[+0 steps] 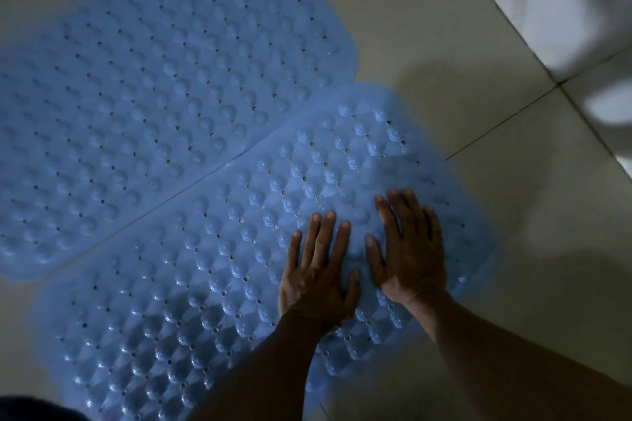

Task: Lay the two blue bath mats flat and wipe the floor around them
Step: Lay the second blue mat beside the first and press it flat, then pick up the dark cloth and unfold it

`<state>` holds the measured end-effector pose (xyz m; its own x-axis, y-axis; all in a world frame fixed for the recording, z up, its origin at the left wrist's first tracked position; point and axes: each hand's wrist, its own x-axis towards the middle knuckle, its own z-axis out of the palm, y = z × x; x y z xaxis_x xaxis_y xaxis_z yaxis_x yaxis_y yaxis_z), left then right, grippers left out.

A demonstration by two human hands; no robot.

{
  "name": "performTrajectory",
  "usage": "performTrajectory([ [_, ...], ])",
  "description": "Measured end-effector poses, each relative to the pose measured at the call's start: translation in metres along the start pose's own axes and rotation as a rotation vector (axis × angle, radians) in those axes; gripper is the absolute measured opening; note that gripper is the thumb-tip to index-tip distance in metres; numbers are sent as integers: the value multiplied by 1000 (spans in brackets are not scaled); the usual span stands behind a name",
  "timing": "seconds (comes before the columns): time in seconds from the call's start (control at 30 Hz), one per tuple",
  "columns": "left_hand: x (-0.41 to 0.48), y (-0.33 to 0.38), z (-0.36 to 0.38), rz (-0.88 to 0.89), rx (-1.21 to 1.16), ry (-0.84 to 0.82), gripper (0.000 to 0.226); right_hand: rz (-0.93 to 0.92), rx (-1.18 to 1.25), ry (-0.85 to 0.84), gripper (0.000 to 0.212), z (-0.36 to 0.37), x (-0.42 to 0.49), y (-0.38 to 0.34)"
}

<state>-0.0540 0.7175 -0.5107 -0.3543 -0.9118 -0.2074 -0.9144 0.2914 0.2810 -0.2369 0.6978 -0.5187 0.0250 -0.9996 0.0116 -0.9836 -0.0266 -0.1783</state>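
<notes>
Two blue bath mats with raised bumps and small holes lie side by side on the tiled floor. The far mat (164,106) lies flat at the upper left. The near mat (191,284) runs from the lower left to the right, its long edge touching the far mat. My left hand (319,272) presses flat on the near mat with fingers straight and spread. My right hand (408,246) presses flat beside it, near the mat's right end. Neither hand holds anything.
Pale floor tiles (513,202) with dark grout lines surround the mats. A lighter tiled surface (554,0) rises at the upper right. Dark cloth (30,408) shows at the bottom left corner. The light is dim, with shadows on the floor.
</notes>
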Motion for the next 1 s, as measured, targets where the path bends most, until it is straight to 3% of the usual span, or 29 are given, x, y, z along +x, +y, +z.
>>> performTrajectory([
  [0.27,-1,-5,-23,21,-106,-101,80,21,24,43,60,-9,1,-11],
  [0.4,-6,-17,-66,-32,-83,-240,84,172,-6,-221,68,-34,10,-35],
  [0.53,-3,-38,-123,-119,-22,-261,84,88,-42,-258,68,-81,42,-63],
  [0.77,33,-78,-292,-178,67,-88,84,-181,88,-235,68,-229,160,-154],
  [1.0,69,-88,-522,-182,163,262,79,-331,141,-50,63,-427,275,-252],
])
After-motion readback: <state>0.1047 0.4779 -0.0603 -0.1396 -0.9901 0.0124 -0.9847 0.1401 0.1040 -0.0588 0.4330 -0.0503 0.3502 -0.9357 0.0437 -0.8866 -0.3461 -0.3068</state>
